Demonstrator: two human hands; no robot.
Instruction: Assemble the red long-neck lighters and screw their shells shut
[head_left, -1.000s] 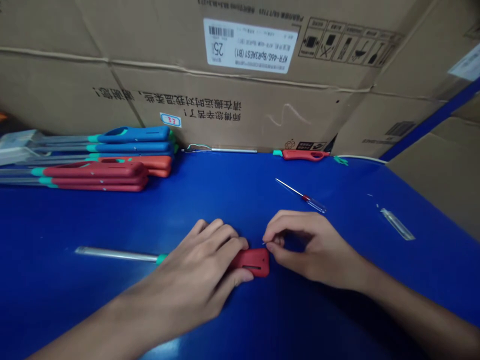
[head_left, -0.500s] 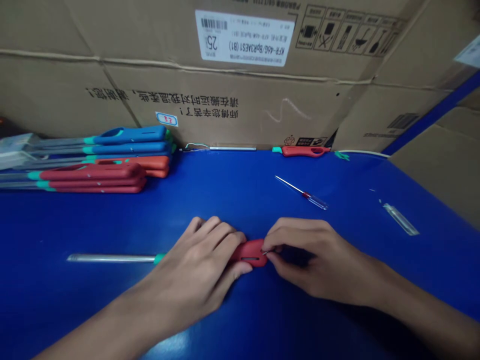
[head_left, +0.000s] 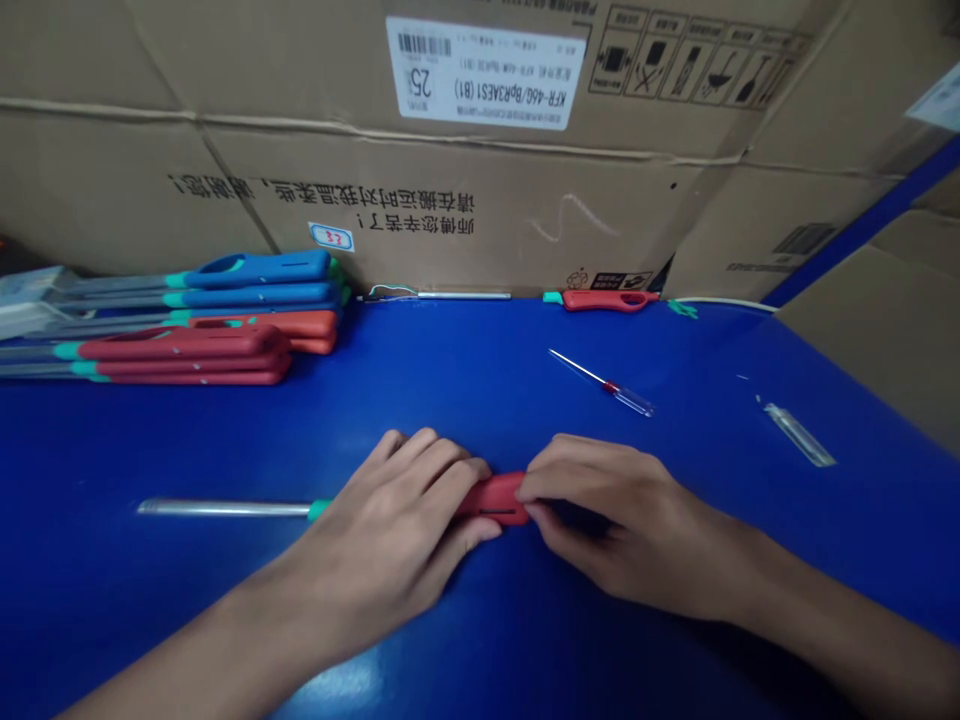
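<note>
A red long-necked lighter (head_left: 502, 497) lies flat on the blue table, its metal tube and green collar reaching out to the left. My left hand (head_left: 409, 515) is wrapped over the middle of its body and holds it down. At the right end of the handle, my right hand (head_left: 611, 505) has thumb and fingers pinched together against the red plastic. Whatever sits between those fingertips is hidden.
Blue, orange and red lighters (head_left: 259, 295) are stacked at the back left. A thin metal tube (head_left: 465, 296) and a red lighter body (head_left: 604, 301) lie by the cardboard (head_left: 337, 150). A screwdriver (head_left: 630, 400) and a clear plastic piece (head_left: 799, 435) are at the right.
The right fingertips have shifted slightly left and up at the handle's end, and the small metal bit seen between them earlier is now hidden. The left hand keeps its hold.
</note>
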